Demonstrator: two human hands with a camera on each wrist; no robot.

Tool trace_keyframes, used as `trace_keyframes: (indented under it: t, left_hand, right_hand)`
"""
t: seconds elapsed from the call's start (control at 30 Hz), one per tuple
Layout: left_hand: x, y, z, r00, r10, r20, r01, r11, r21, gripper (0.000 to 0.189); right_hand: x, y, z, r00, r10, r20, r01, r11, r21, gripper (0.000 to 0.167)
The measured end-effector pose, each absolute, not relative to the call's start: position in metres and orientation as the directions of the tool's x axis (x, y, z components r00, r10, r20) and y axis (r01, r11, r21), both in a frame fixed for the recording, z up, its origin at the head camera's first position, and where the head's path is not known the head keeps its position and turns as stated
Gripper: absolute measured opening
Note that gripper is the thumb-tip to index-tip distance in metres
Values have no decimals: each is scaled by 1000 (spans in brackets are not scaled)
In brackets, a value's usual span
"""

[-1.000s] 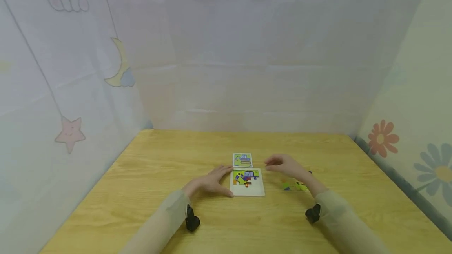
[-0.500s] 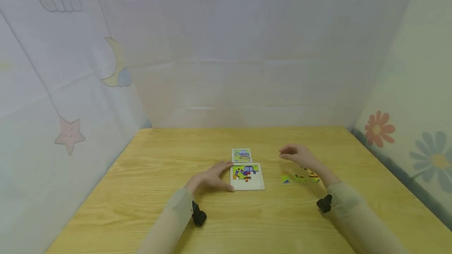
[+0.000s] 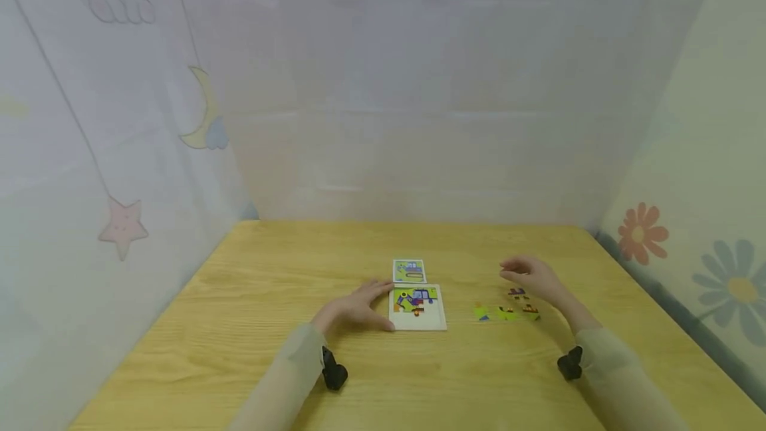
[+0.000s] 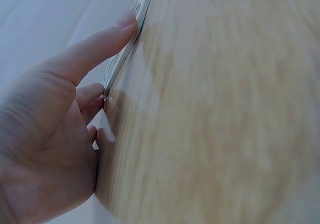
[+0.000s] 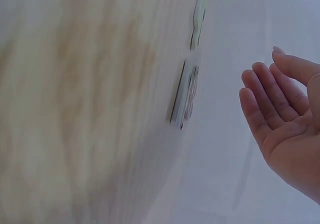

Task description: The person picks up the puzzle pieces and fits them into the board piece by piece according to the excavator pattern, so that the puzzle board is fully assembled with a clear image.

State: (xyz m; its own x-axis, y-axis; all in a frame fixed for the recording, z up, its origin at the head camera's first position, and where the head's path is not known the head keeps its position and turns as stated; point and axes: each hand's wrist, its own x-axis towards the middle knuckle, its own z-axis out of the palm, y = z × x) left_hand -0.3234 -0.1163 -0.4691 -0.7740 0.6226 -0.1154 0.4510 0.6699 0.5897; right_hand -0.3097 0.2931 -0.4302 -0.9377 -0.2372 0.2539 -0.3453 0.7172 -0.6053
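A white puzzle tray (image 3: pixel 419 322) lies flat on the table, its upper part filled with joined pieces showing a blue and purple vehicle on green. My left hand (image 3: pixel 361 306) rests along the tray's left side, thumb at the near corner and fingertips at the far one. In the left wrist view the thumb (image 4: pixel 107 41) lies against the tray's edge. My right hand (image 3: pixel 534 278), fingers loosely bent, hovers above several loose jigsaw pieces (image 3: pixel 507 313) right of the tray. The right wrist view shows nothing in its palm (image 5: pixel 290 139). Below it lies a dark-patterned piece (image 3: pixel 518 293).
A small picture card (image 3: pixel 409 271) with a similar vehicle lies just beyond the tray. The wooden table (image 3: pixel 287 251) meets a pale cloth wall (image 3: pixel 419 151) at the back, with printed cloth walls on both sides.
My right hand has moved right, from near the tray to above the loose pieces, uncovering more of them. The left hand stays at the tray. The head view shifts slightly.
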Motion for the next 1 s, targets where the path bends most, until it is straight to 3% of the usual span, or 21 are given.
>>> trace_keyframes:
  t: [0.53, 1.0]
  left_hand:
    - [-329, -117, -468, -764, 637, -98, 467, 652, 597, 90]
    - [-327, -117, -465, -766, 634, -102, 465, 658, 592, 90]
  right_hand:
    - [-315, 323, -434, -974, -206, 99, -220, 732, -645, 43]
    - [-312, 328, -437, -977, -214, -22, -158, 786, -597, 39]
